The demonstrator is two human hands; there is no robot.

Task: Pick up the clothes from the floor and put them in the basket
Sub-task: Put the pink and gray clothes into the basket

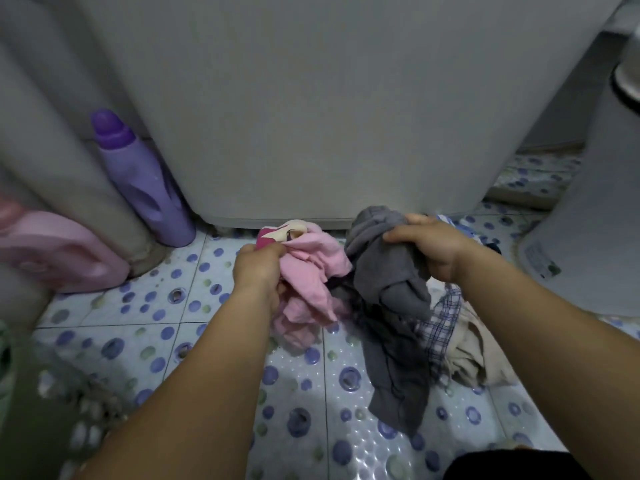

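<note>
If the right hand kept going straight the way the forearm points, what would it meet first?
Probably the base of the grey appliance just beyond the right hand, which grips the grey garment; depth is unclear.

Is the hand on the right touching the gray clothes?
Touching. The head view shows the right hand with its fingers curled over the bunched top of the gray clothes, lifting them so that the rest hangs down toward the floor.

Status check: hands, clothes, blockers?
Left hand grips pink garment; right hand grips grey garment. Checked cloth on floor. Basket not identifiable.
</note>
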